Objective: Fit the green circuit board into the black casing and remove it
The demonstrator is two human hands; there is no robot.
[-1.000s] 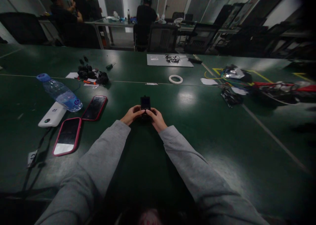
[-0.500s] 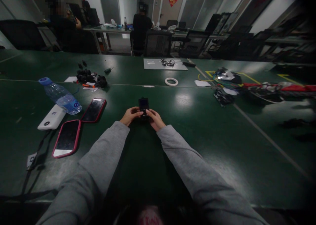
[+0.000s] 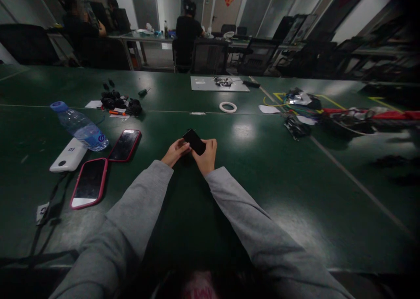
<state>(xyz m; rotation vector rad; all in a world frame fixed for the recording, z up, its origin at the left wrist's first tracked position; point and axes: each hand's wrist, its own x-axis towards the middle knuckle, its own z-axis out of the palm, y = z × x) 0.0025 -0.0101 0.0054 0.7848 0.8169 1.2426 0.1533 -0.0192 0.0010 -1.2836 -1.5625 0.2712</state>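
Note:
A small black handheld device (image 3: 194,141) is held just above the green table in front of me, tilted with its upper end to the left. The side facing me is plain and dark. My right hand (image 3: 206,157) grips its right edge and lower end between thumb and fingers. My left hand (image 3: 176,152) is closed at its lower left side, with the thumb along it; the other fingertips are partly hidden behind. Left of my hands lie two phones in red cases, one farther off (image 3: 125,146) and one nearer (image 3: 89,183).
A water bottle (image 3: 80,127) lies on its side against a white power bank (image 3: 69,155) with a black cable. Farther off are black parts (image 3: 116,102), a tape roll (image 3: 227,107), a grey board (image 3: 203,85) and wires (image 3: 298,100). Two people sit beyond the table.
The black device has been turned over and tilted: its screen and buttons faced me before, and now a plain dark side does. My right hand has shifted its hold with the wrist turned.

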